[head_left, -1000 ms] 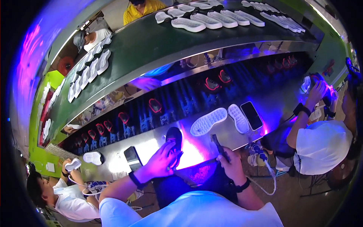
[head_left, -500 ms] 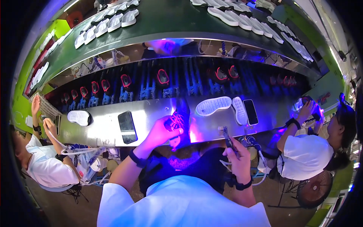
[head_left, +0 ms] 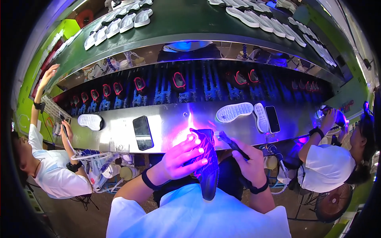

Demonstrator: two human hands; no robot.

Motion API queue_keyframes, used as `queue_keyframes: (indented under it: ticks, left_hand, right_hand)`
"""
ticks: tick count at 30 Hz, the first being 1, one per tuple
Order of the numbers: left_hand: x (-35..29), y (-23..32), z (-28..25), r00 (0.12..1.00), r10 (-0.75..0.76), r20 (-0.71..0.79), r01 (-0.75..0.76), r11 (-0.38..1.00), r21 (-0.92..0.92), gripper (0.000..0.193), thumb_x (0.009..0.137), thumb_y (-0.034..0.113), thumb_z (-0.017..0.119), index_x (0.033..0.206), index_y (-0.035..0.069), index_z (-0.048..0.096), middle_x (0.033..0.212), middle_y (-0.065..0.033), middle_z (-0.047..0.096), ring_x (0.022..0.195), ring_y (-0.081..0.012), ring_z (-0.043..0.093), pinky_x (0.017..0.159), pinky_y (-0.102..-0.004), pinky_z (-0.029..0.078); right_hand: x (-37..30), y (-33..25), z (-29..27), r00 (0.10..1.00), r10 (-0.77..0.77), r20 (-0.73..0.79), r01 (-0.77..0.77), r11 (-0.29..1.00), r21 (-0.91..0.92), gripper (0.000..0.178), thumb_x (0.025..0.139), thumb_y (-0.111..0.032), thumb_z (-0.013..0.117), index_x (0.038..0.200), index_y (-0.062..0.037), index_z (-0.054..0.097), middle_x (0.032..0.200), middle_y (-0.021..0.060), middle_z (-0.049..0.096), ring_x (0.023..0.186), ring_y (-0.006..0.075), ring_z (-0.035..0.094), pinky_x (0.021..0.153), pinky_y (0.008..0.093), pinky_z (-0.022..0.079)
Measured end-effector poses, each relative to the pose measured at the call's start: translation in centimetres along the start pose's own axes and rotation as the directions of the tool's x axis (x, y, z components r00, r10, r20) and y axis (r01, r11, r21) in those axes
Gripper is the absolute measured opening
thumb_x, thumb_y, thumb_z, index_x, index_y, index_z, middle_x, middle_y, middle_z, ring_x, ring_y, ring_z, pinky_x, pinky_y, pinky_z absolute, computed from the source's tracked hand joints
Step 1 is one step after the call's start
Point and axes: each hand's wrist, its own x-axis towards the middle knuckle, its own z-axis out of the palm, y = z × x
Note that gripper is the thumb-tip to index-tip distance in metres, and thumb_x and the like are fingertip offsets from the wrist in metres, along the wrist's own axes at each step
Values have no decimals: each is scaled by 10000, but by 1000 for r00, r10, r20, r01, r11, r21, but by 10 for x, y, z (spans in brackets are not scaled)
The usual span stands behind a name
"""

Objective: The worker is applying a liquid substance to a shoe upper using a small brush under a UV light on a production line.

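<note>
In front of my chest, a dark shoe upper point(head_left: 209, 174) hangs tilted with its toe toward me, lit violet. My left hand point(head_left: 180, 160) is closed around its left side, fingers spread over the lacing. My right hand point(head_left: 252, 162) grips a dark-handled brush point(head_left: 232, 144), whose bristle end is at the right side of the upper's heel end; I cannot tell whether they touch. Beyond the brush, a white shoe sole point(head_left: 235, 112) lies on the metal bench, beside a second sole point(head_left: 261, 118) standing on edge.
A phone point(head_left: 143, 133) lies left on the metal bench point(head_left: 166, 115); another phone point(head_left: 272, 119) lies right. One sole point(head_left: 90, 122) sits farther left. Behind runs a dark rack point(head_left: 158, 85) of uppers, below a green shelf point(head_left: 186, 23) with soles. One co-worker point(head_left: 59, 170) sits left, another point(head_left: 331, 166) right.
The upper has swung round so its toe points at me. My right hand has brought the brush up and left to its heel end. The left co-worker's arm now reaches up toward the shelf.
</note>
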Motion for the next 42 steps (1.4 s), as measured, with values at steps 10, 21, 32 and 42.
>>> queue_keyframes:
  ticks: [10, 21, 32, 42]
  left_hand:
    - [8, -7, 9, 980, 23, 199, -38, 997, 72, 480, 814, 158, 785, 1290, 158, 719, 1307, -122, 650, 1281, -393, 625, 1096, -563, 524]
    - [9, -14, 21, 971, 20, 240, -44, 994, 98, 442, 777, 106, 816, 1210, 160, 748, 1276, -121, 654, 1262, -405, 637, 1093, -608, 516]
    - [-11, 1, 16, 965, -211, 158, 191, 973, 129, 575, 669, 49, 840, 1229, 132, 742, 1259, -145, 662, 1270, -428, 627, 1121, -608, 481]
    - [-21, 4, 26, 916, -370, 153, 354, 927, 122, 615, 678, 38, 832, 1279, 102, 719, 1274, -175, 653, 1259, -444, 623, 1109, -578, 488]
  right_hand:
    - [-10, 38, 2, 999, -27, 18, 26, 999, 45, 453, 876, -20, 752, 1322, -70, 699, 1071, 139, 757, 860, 271, 721, 839, 341, 557]
    - [-69, 49, -20, 958, 150, 245, -206, 953, 223, 405, 910, -60, 751, 1309, -23, 693, 1023, 143, 761, 927, 198, 726, 894, 326, 547]
    - [-58, 47, -3, 952, 174, 252, -247, 923, 295, 418, 932, -18, 700, 1349, -21, 671, 963, 79, 745, 831, 130, 672, 815, 283, 540]
    - [-69, 54, 8, 934, 229, 274, -322, 872, 368, 436, 972, -94, 699, 1389, 17, 635, 857, 24, 680, 784, 110, 630, 773, 280, 520]
